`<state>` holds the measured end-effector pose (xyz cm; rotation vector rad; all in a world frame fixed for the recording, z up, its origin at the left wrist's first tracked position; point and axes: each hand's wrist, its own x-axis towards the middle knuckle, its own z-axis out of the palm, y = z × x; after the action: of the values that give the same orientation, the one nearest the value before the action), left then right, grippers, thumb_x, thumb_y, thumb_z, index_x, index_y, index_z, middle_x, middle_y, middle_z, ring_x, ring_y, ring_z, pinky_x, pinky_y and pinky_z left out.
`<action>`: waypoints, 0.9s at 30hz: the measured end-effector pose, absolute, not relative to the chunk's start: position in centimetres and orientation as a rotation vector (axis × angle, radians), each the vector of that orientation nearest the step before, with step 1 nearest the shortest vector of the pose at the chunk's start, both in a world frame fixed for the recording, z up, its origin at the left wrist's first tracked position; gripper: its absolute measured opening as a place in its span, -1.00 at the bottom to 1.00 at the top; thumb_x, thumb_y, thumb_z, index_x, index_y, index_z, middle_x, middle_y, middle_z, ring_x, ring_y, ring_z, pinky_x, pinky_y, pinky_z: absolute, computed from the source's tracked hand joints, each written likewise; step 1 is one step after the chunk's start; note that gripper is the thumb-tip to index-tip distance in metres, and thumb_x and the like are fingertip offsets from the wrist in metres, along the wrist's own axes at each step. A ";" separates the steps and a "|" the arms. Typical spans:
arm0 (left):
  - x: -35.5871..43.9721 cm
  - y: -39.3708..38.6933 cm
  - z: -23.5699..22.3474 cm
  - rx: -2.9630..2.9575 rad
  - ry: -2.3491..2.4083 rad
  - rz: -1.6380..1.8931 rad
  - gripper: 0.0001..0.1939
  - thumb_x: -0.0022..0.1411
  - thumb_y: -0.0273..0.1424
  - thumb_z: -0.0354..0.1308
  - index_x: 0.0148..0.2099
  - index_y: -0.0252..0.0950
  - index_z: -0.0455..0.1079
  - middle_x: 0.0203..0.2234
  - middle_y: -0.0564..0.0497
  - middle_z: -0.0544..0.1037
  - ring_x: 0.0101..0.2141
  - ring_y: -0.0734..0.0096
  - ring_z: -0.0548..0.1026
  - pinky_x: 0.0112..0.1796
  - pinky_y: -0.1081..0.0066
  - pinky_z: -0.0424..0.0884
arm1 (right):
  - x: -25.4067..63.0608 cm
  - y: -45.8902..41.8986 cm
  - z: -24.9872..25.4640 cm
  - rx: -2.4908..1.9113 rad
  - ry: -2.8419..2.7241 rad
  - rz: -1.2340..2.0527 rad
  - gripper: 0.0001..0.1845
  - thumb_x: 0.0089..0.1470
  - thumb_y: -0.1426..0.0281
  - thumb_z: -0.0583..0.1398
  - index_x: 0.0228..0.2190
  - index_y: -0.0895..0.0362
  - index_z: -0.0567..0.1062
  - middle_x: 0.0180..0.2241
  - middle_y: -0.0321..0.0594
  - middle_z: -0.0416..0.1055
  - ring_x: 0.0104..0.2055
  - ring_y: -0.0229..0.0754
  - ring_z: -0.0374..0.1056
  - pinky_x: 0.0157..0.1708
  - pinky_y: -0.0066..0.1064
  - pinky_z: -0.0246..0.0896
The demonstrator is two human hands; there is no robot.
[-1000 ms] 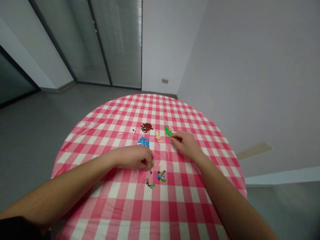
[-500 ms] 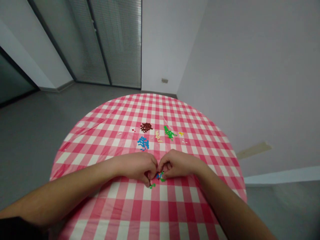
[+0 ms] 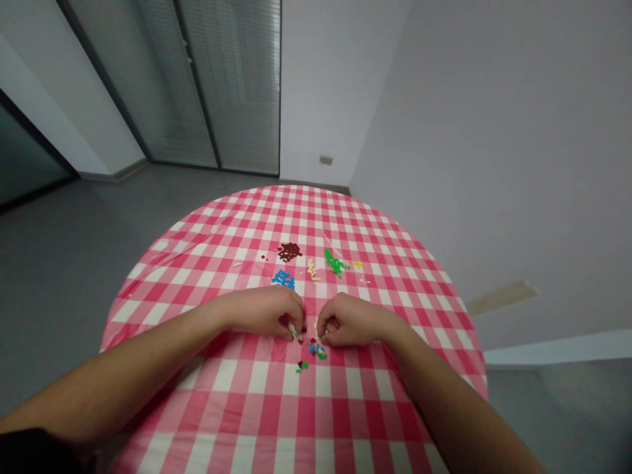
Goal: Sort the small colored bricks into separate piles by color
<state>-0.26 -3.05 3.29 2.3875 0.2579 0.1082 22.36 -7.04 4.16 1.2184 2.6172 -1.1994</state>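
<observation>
My left hand (image 3: 269, 314) and my right hand (image 3: 345, 321) rest close together on a round table with a red and white checked cloth (image 3: 232, 382). Both hands have curled, pinching fingers over a small mixed heap of coloured bits (image 3: 313, 347). What each pinch holds is too small to make out. Beyond the hands lie sorted little heaps: brown (image 3: 289, 251), blue (image 3: 283, 278), cream (image 3: 313, 268), green (image 3: 335, 263) and a few yellow bits (image 3: 357, 264).
A couple of loose bits (image 3: 301, 366) lie just nearer me than the mixed heap. The table stands in a room corner, with grey floor (image 3: 64, 250) to the left, a white wall (image 3: 494, 145) to the right and glass doors with blinds (image 3: 222, 85) behind.
A second ago my right hand was at the green heap; it came back to the mixed heap beside the left. Since half a second ago both hands have shifted slightly away from me and apart.
</observation>
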 end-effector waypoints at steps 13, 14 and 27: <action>0.1 -3.2 2.7 2.480 0.260 0.101 -0.81 0.18 -0.63 0.19 -0.42 -0.29 0.49 -0.45 0.02 0.54 -0.37 0.40 0.48 -0.29 0.45 0.36 | 27.0 -2.8 1.0 2.511 2.722 -0.204 -0.70 0.15 0.36 0.14 -0.17 0.15 0.62 -0.25 -0.07 0.60 -0.28 -0.06 0.48 -0.25 -0.27 0.34; 0.1 -3.2 2.6 2.481 0.265 0.098 -0.81 0.19 -0.63 0.18 -0.42 -0.29 0.48 -0.44 0.02 0.54 -0.36 0.40 0.48 -0.28 0.45 0.36 | 27.0 -2.9 1.1 2.530 2.722 -0.165 -0.69 0.16 0.37 0.12 -0.17 0.16 0.62 -0.23 -0.07 0.60 -0.28 -0.06 0.49 -0.23 -0.27 0.35; 0.2 -3.6 3.0 2.490 0.288 0.070 -0.86 0.10 -0.62 0.22 -0.37 -0.28 0.43 -0.41 0.03 0.51 -0.31 0.35 0.45 -0.25 0.42 0.35 | 28.1 -2.7 1.2 2.381 2.516 -0.301 -0.74 0.11 0.45 0.15 -0.25 0.09 0.64 -0.27 -0.15 0.61 -0.29 -0.07 0.49 -0.34 -0.34 0.27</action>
<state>0.19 -3.59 2.98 2.4897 0.2877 0.0695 28.11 -2.70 1.22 2.3806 2.5157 -0.3012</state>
